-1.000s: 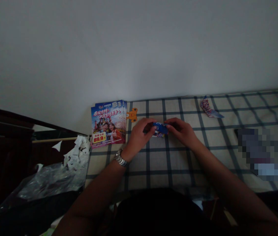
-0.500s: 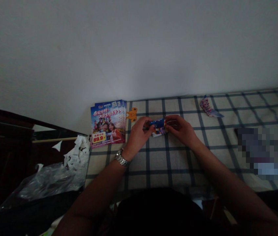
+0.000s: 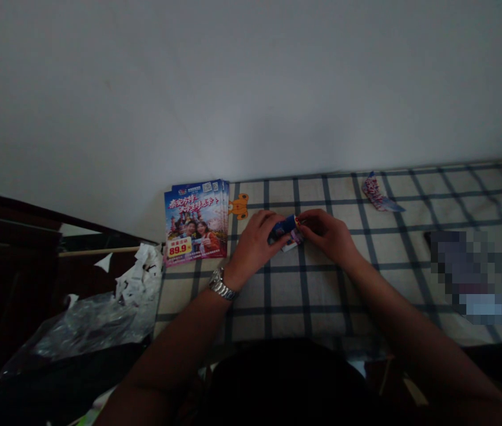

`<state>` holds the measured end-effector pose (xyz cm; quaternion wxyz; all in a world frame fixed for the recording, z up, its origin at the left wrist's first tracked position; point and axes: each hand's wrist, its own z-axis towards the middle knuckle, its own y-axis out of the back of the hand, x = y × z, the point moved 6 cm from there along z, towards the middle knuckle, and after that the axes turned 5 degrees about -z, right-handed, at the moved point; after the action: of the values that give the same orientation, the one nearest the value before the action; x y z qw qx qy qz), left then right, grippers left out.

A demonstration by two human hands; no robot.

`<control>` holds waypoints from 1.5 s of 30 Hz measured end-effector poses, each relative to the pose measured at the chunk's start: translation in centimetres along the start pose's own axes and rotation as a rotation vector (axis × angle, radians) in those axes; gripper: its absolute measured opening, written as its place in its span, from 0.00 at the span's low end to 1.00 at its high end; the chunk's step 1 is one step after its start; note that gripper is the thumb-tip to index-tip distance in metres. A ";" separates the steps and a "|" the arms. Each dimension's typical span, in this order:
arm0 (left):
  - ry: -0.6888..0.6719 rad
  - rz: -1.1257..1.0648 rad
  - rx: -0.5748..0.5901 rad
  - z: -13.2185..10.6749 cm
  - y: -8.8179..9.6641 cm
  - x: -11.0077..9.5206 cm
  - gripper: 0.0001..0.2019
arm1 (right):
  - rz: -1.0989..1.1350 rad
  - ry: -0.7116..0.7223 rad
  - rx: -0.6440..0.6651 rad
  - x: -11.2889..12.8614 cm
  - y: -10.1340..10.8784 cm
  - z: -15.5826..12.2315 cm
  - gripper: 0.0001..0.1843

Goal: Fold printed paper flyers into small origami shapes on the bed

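A small folded flyer [image 3: 287, 223], blue with a red and yellow corner, is held just above the checked cloth between both hands. My left hand [image 3: 255, 241], with a metal watch at the wrist, has its fingers closed over the flyer's left part. At its right end, my right hand [image 3: 330, 235] pinches the edge between thumb and fingertips. A paler printed part of the paper shows below the blue fold. To the left lies a stack of flyers [image 3: 195, 222] in blue and pink. An orange cartoon bear figure [image 3: 239, 206] lies between the stack and my left hand.
The checked cloth [image 3: 251, 307] covers the surface up to the wall [image 3: 260, 89]. A crumpled printed paper [image 3: 378, 195] lies at the back right. A blurred-out dark object [image 3: 468, 269] is at the far right. Clear plastic [image 3: 86, 328] and torn white paper [image 3: 142, 278] lie at left.
The flyer has tilted, its right end now higher. My left hand has shifted slightly right and its fingers cover more of the flyer. My right hand's fingers have closed in on the corner.
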<state>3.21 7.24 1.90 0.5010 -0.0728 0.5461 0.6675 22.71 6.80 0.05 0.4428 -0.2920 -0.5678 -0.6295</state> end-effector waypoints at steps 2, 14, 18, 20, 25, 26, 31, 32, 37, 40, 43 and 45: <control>0.000 0.009 -0.006 0.0 0.0 0.0 0.18 | -0.032 0.015 0.001 0.0 0.0 0.0 0.13; 0.055 0.002 -0.011 0.0 -0.3 0.6 0.10 | -0.348 0.280 -0.019 2.1 -0.5 0.0 0.15; 0.065 0.008 -0.003 0.0 -0.3 0.6 0.09 | -0.388 0.346 0.006 2.1 -1.0 -0.2 0.16; 0.073 0.011 0.002 0.1 -0.3 0.5 0.09 | -0.421 0.362 0.010 2.1 -1.2 -0.3 0.16; 0.077 0.007 0.005 0.0 -0.3 0.5 0.08 | -0.444 0.381 0.033 2.0 -1.5 -0.4 0.19; 0.075 0.007 0.004 0.0 -0.3 0.5 0.08 | -0.444 0.384 0.033 2.0 -1.6 -0.4 0.19; 0.079 0.016 0.009 0.0 -0.3 0.5 0.08 | -0.490 0.397 0.017 1.9 -1.8 -0.4 0.19; 0.083 0.020 0.012 0.0 -0.4 0.5 0.08 | -0.499 0.405 0.013 1.9 -1.8 -0.5 0.20; 0.106 0.031 0.008 0.0 -0.4 0.6 0.08 | -0.533 0.433 0.011 2.0 -1.9 -0.6 0.22; 0.105 0.025 0.003 0.0 -0.5 0.6 0.08 | -0.538 0.425 0.017 2.0 -2.0 -0.6 0.24; 0.102 0.025 0.006 0.1 -0.5 0.5 0.08 | -0.548 0.425 0.016 2.2 -2.0 -0.7 0.24; 0.100 0.033 0.007 0.1 -0.4 0.5 0.08 | -0.563 0.420 0.021 2.4 -2.0 -0.6 0.23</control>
<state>3.35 7.56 1.36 0.4624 -0.0953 0.5740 0.6690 19.95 5.58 1.05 0.3621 0.0165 -0.5289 -0.7674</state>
